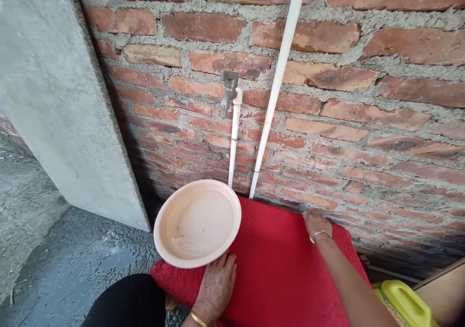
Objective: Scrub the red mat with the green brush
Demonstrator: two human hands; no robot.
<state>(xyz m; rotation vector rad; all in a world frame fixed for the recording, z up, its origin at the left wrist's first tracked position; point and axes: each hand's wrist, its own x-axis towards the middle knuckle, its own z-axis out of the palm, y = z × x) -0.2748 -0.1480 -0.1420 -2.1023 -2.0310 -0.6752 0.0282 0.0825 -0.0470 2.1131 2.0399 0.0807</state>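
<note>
A red cloth [276, 264] with a fuzzy texture lies spread over a low surface by the wall. My left hand [217, 282], with a gold bangle at the wrist, rests on it palm down, fingers stretched out. Its fingertips are close by the near rim of a pale pink round basin [198, 223], which sits at the cloth's left side. At the far right edge of the cloth lies my right hand [317, 224], wearing a silver bangle. Its fingers lie along the cloth near the bricks, and their tips are partly hidden.
Behind stands a brick wall [327, 114] with a grey tap [228, 92] and two white pipes, one short [234, 143], one long [274, 89]. A concrete slab [72, 99] leans at left above wet floor [90, 259]. At lower right is a yellow-green jug [407, 303].
</note>
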